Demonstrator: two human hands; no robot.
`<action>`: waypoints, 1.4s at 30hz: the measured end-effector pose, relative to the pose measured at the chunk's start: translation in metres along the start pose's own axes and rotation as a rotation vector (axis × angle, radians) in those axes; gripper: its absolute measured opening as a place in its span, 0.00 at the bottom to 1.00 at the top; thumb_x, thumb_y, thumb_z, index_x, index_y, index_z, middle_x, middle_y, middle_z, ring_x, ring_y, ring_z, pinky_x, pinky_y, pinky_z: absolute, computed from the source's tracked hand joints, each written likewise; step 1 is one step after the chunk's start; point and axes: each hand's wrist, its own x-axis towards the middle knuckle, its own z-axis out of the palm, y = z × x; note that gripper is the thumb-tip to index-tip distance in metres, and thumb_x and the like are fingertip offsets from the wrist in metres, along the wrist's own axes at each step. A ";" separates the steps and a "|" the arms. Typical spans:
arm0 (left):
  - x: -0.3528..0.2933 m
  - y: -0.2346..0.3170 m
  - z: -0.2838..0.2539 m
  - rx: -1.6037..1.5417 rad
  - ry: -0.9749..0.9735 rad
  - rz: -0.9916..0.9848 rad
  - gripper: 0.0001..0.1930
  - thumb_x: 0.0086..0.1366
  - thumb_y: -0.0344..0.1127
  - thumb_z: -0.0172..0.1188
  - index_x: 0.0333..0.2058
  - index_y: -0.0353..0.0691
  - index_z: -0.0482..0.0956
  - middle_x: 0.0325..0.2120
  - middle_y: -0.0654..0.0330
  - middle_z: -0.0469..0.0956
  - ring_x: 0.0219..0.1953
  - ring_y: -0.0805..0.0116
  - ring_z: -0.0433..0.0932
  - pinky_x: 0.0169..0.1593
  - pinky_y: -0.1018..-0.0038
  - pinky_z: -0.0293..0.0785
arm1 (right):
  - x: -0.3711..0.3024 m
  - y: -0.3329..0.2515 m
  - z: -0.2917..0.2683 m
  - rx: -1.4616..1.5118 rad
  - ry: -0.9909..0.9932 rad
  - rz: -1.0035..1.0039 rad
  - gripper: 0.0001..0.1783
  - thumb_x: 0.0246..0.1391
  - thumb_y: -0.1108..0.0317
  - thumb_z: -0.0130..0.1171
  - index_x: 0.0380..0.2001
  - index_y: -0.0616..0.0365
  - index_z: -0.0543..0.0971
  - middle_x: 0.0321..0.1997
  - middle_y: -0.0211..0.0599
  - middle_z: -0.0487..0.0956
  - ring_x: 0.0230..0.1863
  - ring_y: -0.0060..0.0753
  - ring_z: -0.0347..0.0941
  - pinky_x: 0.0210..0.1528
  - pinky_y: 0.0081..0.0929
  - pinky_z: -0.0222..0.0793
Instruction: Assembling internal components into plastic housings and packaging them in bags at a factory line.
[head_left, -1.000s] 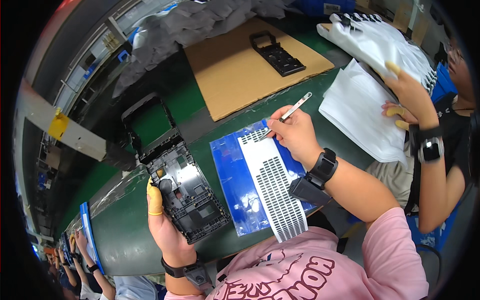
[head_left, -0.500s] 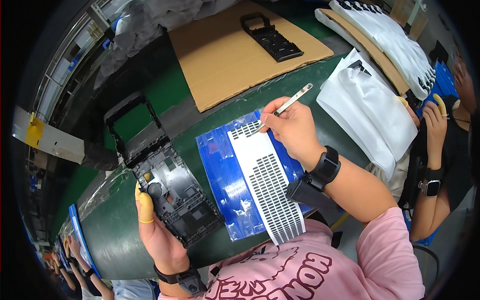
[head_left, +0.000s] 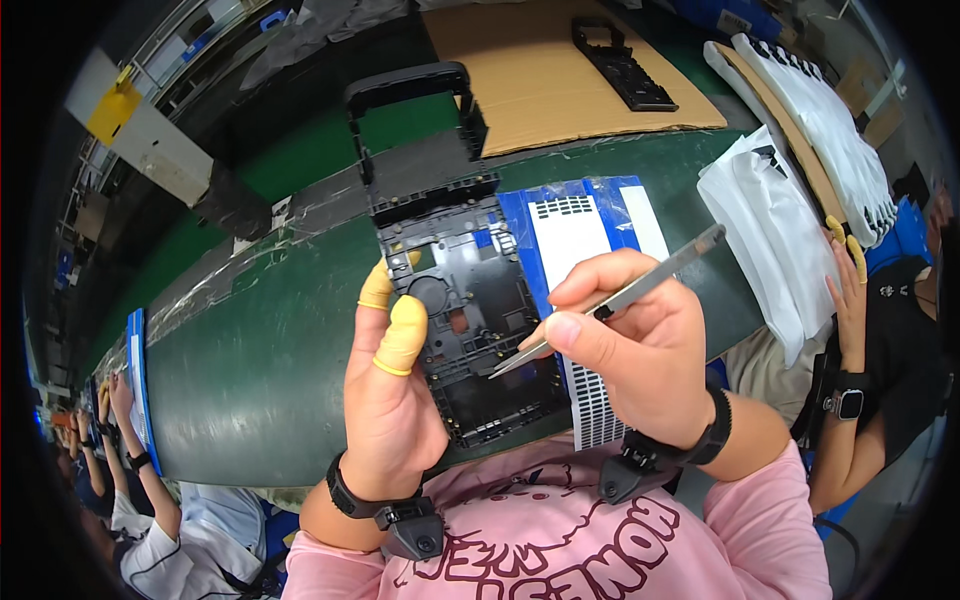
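Observation:
A black plastic housing (head_left: 478, 285) with an open loop-shaped frame at its far end is in my left hand (head_left: 390, 425). My thumb and a finger, both in yellow finger cots, grip its left edge. My right hand (head_left: 645, 350) pinches metal tweezers (head_left: 668, 268), whose tips point down at the lower part of the housing's inner face. Whether the tips hold anything is too small to tell. Behind the right hand lies a white sheet (head_left: 572, 235) with rows of small black rectangular pads, on a blue board (head_left: 622, 208). The hand hides the sheet's middle.
On a cardboard sheet (head_left: 500, 95) at the back lies a similar black housing (head_left: 635, 80). White wrapped parts (head_left: 760, 225) lie on the green table (head_left: 230, 370) at right, with a wrapped stack (head_left: 820, 130) beyond. A co-worker's hand (head_left: 850, 290) is at far right; other people are at lower left.
My right hand has left the upper part of the pad sheet and brought the tweezers to the housing. My left hand has moved the housing rightward, partly over the blue board. The view has shifted.

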 end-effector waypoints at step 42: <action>-0.060 0.008 0.023 -0.147 -0.165 0.018 0.20 0.63 0.34 0.45 0.53 0.42 0.54 0.46 0.55 0.66 0.47 0.64 0.69 0.48 0.68 0.70 | -0.060 -0.026 0.028 -0.102 0.016 -0.061 0.10 0.45 0.81 0.55 0.34 0.69 0.70 0.31 0.37 0.73 0.31 0.24 0.73 0.36 0.19 0.70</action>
